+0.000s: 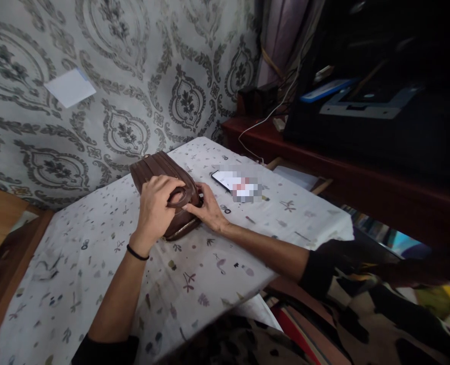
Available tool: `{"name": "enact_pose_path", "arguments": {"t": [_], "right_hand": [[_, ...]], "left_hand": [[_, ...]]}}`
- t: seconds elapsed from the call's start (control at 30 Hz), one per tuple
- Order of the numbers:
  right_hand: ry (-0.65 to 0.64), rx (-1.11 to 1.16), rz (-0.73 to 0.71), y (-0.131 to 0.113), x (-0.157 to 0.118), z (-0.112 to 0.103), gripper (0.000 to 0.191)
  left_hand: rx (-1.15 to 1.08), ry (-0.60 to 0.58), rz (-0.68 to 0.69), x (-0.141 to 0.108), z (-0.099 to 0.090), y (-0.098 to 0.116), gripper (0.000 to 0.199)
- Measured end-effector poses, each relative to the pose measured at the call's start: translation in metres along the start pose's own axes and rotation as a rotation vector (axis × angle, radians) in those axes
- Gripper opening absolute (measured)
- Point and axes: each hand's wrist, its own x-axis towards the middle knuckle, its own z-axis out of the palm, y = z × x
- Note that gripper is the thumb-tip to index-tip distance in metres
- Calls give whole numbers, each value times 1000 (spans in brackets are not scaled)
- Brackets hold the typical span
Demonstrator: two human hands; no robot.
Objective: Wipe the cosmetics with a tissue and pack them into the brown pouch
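A brown leather-look bag with a zipper and a looped handle lies on the cloth-covered table. My left hand is over its top, the fingers curled at the handle. My right hand is at the bag's right side, thumb on the near face and fingers closed round the edge. A gold-coloured zipper runs along the bag's near lower edge. Part of the handle and what lies under my fingertips are hidden.
Right of the bag lies a phone with a lit screen, partly blurred. A white cable hangs from a dark red desk, above an open drawer. Patterned wallpaper stands behind the table.
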Motion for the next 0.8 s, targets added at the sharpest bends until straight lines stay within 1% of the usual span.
{"name": "enact_pose_path", "arguments": {"t": [0.1, 0.23, 0.47, 0.57, 0.63, 0.73, 0.8], "right_hand": [[-44, 19, -7, -1, 1, -6, 72], [-139, 7, -9, -3, 3, -18, 66], [-238, -77, -109, -6, 6, -31, 60], [-207, -137, -121, -9, 5, -29, 55], [-134, -195, -121, -13, 3, -25, 51], [-42, -263, -119, -20, 0, -18, 53], [-36, -285, -115, -23, -1, -17, 55]], "left_hand": [[37, -11, 28, -1, 1, -1, 28], [49, -18, 44, 0, -1, -3, 28], [33, -23, 66, -1, -2, -5, 28], [26, -4, 70, -1, 0, -6, 29], [30, 4, 70, -1, 0, -6, 28], [33, 13, 71, -1, 2, -7, 25], [35, 20, 74, -1, 2, -7, 24]]}}
